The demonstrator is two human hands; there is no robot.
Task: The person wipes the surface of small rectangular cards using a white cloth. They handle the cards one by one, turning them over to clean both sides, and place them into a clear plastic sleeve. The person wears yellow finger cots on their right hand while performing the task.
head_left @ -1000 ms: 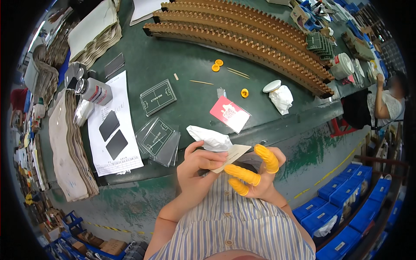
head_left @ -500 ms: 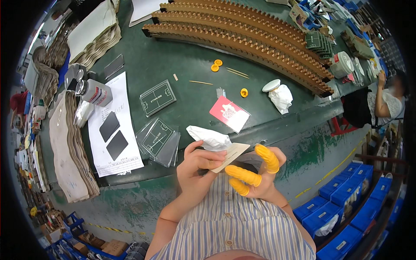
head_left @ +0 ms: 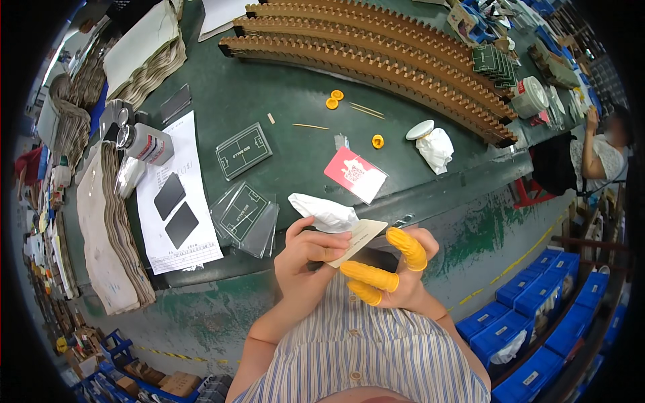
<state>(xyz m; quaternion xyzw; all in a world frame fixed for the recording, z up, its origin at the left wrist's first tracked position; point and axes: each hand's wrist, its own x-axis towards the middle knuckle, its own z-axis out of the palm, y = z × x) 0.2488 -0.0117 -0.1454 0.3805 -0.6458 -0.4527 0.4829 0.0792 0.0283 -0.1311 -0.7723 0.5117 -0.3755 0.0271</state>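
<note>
My left hand (head_left: 306, 258) is closed on a cream card (head_left: 363, 240) with small print, pinched at its left edge between thumb and fingers and held tilted in front of my chest. My right hand (head_left: 393, 272) wears ribbed yellow finger cots on thumb and fingers. Its fingers are spread, with the tips close to the card's right and lower edges; whether they touch it I cannot tell. Just beyond the left hand lies a crumpled white cloth (head_left: 324, 212). Past that, a red-and-white printed card (head_left: 356, 176) in a clear sleeve rests on the green table (head_left: 269, 94).
Dark green printed cards (head_left: 243, 151) and clear-sleeved ones (head_left: 243, 213) lie left of centre. Farther left are a paper sheet (head_left: 201, 235), black plates (head_left: 183, 226) and a bottle (head_left: 153, 144). Slotted wooden racks (head_left: 349, 54) span the back. Loose yellow finger cots (head_left: 377, 142) and a white-wrapped bundle (head_left: 437, 151) sit nearer.
My right hand has shifted slightly left, bringing its yellow-covered fingertips closer to the cream card. The left hand and the card have hardly moved.
</note>
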